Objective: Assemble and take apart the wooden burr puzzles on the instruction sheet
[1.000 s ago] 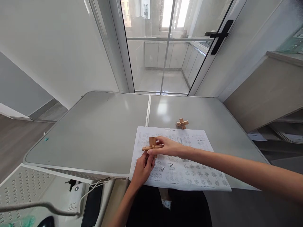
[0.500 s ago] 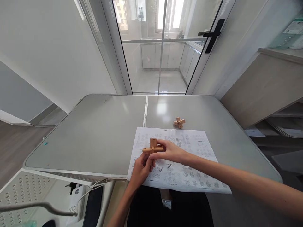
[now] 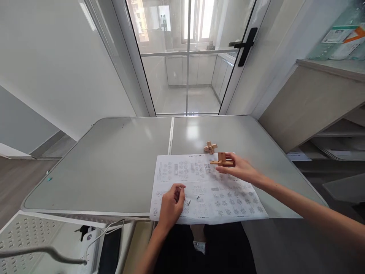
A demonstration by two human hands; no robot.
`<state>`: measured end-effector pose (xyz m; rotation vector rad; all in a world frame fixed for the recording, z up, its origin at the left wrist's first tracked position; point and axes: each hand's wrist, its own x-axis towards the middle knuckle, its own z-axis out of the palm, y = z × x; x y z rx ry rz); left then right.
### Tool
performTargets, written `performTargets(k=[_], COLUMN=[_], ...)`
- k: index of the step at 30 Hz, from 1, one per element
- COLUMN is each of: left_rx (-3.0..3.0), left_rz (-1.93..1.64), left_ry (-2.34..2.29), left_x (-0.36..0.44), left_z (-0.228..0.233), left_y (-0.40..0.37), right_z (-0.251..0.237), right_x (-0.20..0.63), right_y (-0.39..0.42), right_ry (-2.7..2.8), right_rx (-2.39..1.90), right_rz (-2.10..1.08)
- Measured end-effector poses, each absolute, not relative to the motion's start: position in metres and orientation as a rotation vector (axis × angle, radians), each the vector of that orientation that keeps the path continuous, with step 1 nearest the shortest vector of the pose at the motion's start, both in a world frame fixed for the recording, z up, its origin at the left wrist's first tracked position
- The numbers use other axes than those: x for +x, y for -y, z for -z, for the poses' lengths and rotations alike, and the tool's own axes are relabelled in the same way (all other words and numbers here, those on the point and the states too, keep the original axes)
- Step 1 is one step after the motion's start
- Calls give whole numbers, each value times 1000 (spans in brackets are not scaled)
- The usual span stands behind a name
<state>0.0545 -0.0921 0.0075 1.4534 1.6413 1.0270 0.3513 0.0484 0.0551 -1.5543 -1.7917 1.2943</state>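
Note:
My right hand [image 3: 239, 166] is closed on a wooden burr puzzle [image 3: 221, 159], made of crossed bars, lifted above the upper right part of a printed sheet [image 3: 196, 205]. Just beyond it, a second wooden burr puzzle [image 3: 210, 147] rests on the grey table, close to the sheet's far edge. Over the sheet's lower left part is my left hand [image 3: 172, 203], empty, its fingers loosely bent and the thumb a little apart. Rows of small puzzle diagrams cover the paper.
The grey folding table [image 3: 114, 160] has a seam down its middle. On the left below it, a white perforated tray [image 3: 37, 236] holds a power strip [image 3: 90, 243] and cables. A shelf [image 3: 319, 91] with plastic bottles stands at right, a glass door [image 3: 196, 68] beyond.
My right hand has carried the wooden burr puzzle away from my left hand, to the right and farther back. My left hand has let go of it. The view has shifted slightly.

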Motion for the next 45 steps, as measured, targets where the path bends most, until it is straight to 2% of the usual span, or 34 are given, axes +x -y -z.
performTargets(k=[3,9,14,18,23,26,32,45], left_rx=[1479,1624,1968,2136,2103,2111,2103,2101], left_rz=[-1013,-940,-959,-721,-487,-455,-419,-379], left_ry=[-1685,-1647,-1806,-2111,-2310,-2296,-2273,-2275], left_x=[58,46,1,-45,-75,-78,-82,-89], left_z=[-9,-12,-9,2,19,23,20,16], left_y=[89,83,68,47,23,9,-21,-54], right_z=[-39,-18,-7,-6,-14,-14,1,5], right_x=[368,375,377,383,386,387,390,393], right_y=[-56,-65,-69,-57,-15,7,12,2], right_ry=[1826,1802,1812,1846,2123,2401,2649,2745], right_rx=[-1637,-1686,-1657,-1644,-1319,-944,-652,-639], right_rz=[-1044,-959,-906,-748,-244,-134,-250,-603])
